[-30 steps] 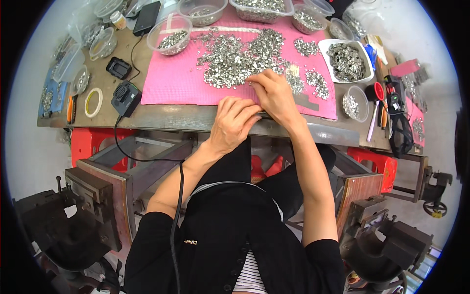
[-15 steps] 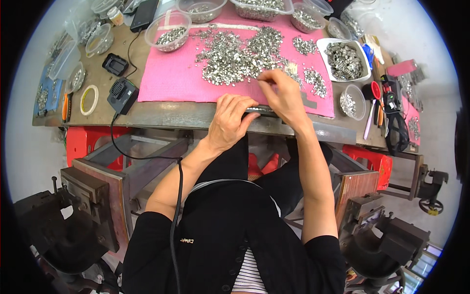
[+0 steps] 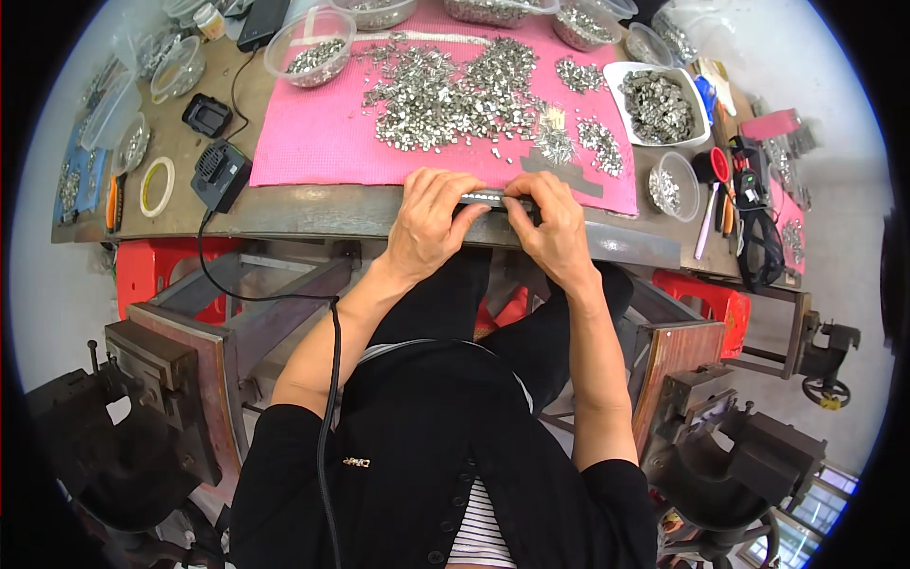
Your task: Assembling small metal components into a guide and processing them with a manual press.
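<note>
Between my two hands, at the table's front edge, is a narrow dark bar (image 3: 485, 200) with a row of small shiny pieces along its top. My left hand (image 3: 425, 223) grips its left end, fingers over the far side and thumb on the near side. On the other end my right hand (image 3: 555, 230) is closed in the same way, fingertips and thumb against the bar. Just beyond lies a broad heap of small silver metal pieces (image 3: 427, 109) on a pink mat (image 3: 313, 156). A bunch of thin metal pins (image 3: 554, 144) lies past my right hand.
A white tub of metal parts (image 3: 661, 104) and a clear round bowl (image 3: 674, 187) stand at the right. More bowls line the back. A black charger (image 3: 221, 174) with a cable and a tape roll (image 3: 157, 186) sit left. Bench vises (image 3: 161, 408) flank me.
My right hand has come down from beside the heap to the bar's right end and closed on it. My left hand stays on the bar. The whole view has shifted slightly.
</note>
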Available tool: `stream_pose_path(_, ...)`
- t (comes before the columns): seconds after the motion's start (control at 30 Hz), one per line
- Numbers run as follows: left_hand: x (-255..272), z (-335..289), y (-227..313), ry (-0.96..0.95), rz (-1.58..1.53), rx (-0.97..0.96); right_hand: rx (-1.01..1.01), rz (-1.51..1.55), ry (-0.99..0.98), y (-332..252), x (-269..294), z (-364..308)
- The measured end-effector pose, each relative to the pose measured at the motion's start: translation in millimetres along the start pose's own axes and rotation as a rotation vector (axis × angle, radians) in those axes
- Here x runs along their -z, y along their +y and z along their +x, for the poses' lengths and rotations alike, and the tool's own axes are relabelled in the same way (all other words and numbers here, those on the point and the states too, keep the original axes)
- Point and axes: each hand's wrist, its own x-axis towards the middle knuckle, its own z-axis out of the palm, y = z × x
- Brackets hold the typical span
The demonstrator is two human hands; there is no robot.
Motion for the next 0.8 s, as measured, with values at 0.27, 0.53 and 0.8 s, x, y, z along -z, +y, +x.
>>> stream_pose_path(0.27, 1, -1, -2, -0.016, -0.010, 0.023, 0.085, -0.122, -0.097, -4, 10, 2)
stream_pose_path(0.53, 51, -13, -7, -0.098, 0.357, 0.249, -0.279, 0.195, -0.147, 7, 36, -20)
stream_pose_path(0.8, 18, -2, -2, -0.108, 0.014, 0.229, -0.133, 0.166, 0.093, 21, 55, -69)
